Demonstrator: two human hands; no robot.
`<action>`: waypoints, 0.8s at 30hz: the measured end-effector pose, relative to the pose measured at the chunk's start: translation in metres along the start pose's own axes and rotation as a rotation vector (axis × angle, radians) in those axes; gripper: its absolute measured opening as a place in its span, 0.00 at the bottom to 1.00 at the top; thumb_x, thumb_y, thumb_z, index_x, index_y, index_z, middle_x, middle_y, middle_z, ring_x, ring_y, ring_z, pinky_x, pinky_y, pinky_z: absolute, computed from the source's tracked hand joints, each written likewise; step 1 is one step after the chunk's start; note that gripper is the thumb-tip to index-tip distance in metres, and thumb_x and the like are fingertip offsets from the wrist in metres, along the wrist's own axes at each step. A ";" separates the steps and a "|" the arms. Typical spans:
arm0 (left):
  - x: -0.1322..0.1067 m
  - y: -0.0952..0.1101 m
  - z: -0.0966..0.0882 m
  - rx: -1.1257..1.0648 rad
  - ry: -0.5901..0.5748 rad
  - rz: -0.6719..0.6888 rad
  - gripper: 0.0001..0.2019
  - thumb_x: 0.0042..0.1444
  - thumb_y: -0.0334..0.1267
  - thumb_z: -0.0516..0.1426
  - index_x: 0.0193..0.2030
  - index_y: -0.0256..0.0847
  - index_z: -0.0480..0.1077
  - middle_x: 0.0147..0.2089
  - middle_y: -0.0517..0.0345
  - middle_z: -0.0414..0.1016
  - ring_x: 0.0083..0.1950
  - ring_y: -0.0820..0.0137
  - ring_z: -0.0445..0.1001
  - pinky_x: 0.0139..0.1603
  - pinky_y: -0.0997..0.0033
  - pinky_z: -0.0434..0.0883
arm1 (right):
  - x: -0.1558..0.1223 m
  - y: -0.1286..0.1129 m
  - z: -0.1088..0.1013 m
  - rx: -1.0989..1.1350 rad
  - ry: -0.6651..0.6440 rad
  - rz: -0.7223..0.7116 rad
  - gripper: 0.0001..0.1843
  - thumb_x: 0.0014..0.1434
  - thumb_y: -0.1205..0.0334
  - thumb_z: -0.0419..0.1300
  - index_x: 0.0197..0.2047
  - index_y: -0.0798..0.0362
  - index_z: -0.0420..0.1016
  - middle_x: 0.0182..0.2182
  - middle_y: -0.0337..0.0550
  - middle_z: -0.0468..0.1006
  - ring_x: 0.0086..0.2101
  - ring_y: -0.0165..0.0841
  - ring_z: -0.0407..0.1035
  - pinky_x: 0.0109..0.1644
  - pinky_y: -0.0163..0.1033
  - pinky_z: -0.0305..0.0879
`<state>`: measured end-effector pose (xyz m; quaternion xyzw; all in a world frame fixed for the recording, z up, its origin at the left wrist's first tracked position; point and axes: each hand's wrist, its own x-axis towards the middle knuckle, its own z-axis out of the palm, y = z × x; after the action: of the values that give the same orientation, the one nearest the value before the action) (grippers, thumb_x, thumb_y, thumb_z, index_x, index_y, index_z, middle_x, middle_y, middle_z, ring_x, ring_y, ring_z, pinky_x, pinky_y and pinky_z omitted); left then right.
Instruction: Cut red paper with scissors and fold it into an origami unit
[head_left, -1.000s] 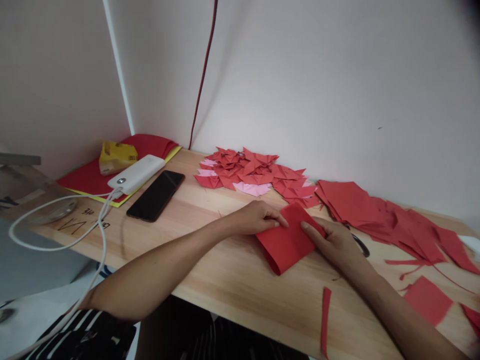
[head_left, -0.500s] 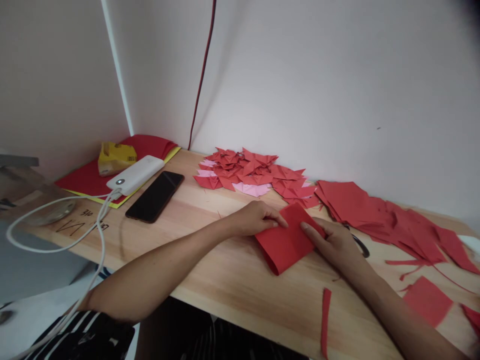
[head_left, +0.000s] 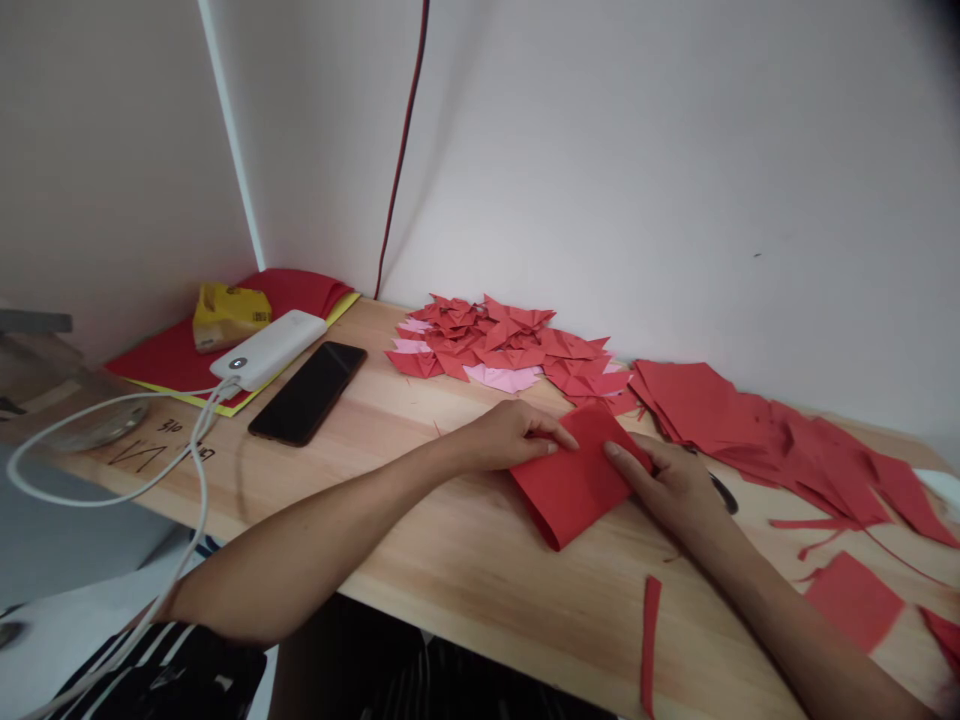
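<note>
The folded red paper (head_left: 574, 490) lies on the wooden table (head_left: 450, 560), a little right of the middle of the frame, with its rounded fold toward the lower edge. The left hand (head_left: 517, 435) is closed on the upper left edge of the paper, thumb and fingers pinching the layers together. The right hand (head_left: 679, 480) is not gripping: it lies open, and its forefinger presses flat on the upper right part of the sheet.

I judge that the step in hand is the matching of the two edges, before the crease is made sharp. A clean next move would call for both edges to lie exactly one on the other, with one hand fixing them while a finger runs along the fold.

Behind the hands, near the wall, is a pile of folded red and pink pieces (head_left: 502, 345). To the right is a spread of flat red sheets (head_left: 720, 415). A dark thing under the right hand is perhaps scissors; the view does not show it well. A phone (head_left: 309, 392) lies at the left.
</note>
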<state>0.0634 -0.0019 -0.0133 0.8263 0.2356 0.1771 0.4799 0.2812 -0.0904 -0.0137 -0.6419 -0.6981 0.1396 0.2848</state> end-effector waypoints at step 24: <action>0.000 -0.001 0.004 -0.175 0.029 0.057 0.32 0.54 0.28 0.54 0.67 0.39 0.56 0.65 0.43 0.63 0.60 0.58 0.69 0.56 0.60 0.67 | 0.000 0.008 0.002 0.083 0.052 0.018 0.18 0.61 0.49 0.54 0.30 0.50 0.78 0.28 0.39 0.81 0.28 0.38 0.75 0.31 0.38 0.70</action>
<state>0.0649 -0.0041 -0.0159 0.7849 0.2026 0.2223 0.5418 0.2865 -0.0893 -0.0199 -0.6394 -0.6783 0.1543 0.3277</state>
